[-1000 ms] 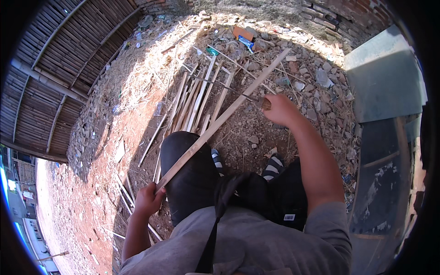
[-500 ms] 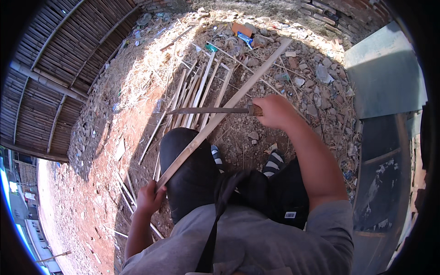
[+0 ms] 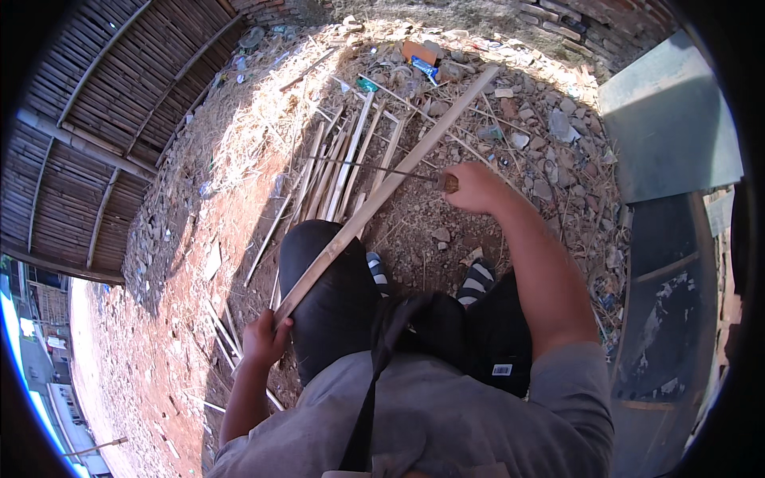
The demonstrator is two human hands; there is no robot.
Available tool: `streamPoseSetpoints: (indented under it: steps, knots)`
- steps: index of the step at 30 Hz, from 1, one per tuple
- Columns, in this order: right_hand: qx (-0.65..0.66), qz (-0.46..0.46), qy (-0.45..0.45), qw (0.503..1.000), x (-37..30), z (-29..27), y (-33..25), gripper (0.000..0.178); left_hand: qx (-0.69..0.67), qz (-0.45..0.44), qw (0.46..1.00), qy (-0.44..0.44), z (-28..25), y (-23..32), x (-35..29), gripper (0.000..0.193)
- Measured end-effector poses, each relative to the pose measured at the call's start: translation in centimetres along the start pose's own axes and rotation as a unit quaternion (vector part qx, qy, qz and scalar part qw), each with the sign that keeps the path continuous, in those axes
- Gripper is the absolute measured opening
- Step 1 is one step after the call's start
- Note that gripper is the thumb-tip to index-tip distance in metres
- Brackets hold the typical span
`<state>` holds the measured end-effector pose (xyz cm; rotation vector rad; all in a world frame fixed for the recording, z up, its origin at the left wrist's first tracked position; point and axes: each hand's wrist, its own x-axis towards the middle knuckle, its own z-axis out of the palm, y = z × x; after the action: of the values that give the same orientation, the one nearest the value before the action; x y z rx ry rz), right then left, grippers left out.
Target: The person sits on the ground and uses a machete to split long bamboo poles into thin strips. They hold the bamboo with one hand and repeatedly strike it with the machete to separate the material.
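My left hand [image 3: 265, 340] grips the near end of a long, flat pale strip [image 3: 362, 217], which looks like split bamboo or wood. The strip slants over my left knee, away to the far right. My right hand [image 3: 472, 190] is closed round the wooden handle of a long-bladed knife [image 3: 374, 166], a machete by its shape. Its blade points left and crosses the strip beyond my knee, seen nearly edge-on. Whether the edge touches the strip I cannot tell.
Several loose strips [image 3: 344, 163] lie on the ground beyond my left knee, and more [image 3: 223, 331] lie left of my left hand. Stones and litter [image 3: 550, 151] cover the ground at right. A bamboo-slat wall [image 3: 88, 95] stands left, a grey-green panel [image 3: 669, 119] right.
The knife blade has turned from showing its flat side to nearly edge-on, and its tip has swung farther away. The strip and my left hand have hardly moved.
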<state>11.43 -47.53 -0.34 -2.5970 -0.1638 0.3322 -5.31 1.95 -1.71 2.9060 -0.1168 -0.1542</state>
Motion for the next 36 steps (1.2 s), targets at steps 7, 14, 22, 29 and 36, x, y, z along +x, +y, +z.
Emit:
streamPoseSetpoints:
  steps: [7,14,22,29,36]
  knots:
    - [0.016,0.013,0.031,0.999,0.6,-0.4,1.0,0.024,0.033,-0.006,0.999,0.027,-1.0,1.0,-0.2,0.043]
    - [0.084,0.076,0.044,0.993,1.2,-1.0,3.8,0.032,0.009,0.009,1.0,0.009,-1.2,0.3,1.1,0.044]
    - [-0.058,-0.044,0.017,0.997,-0.9,-0.8,-2.0,0.027,0.001,0.032,0.999,-0.012,-1.7,0.0,0.8,0.048]
    - [0.088,0.071,0.158,0.981,0.5,-1.5,4.7,0.033,-0.007,0.017,1.0,0.007,-0.3,-1.1,1.0,0.046]
    - [-0.028,-0.013,0.023,0.999,-0.7,-1.5,-0.6,0.04,0.007,0.02,1.0,0.01,-0.9,0.2,0.9,0.042]
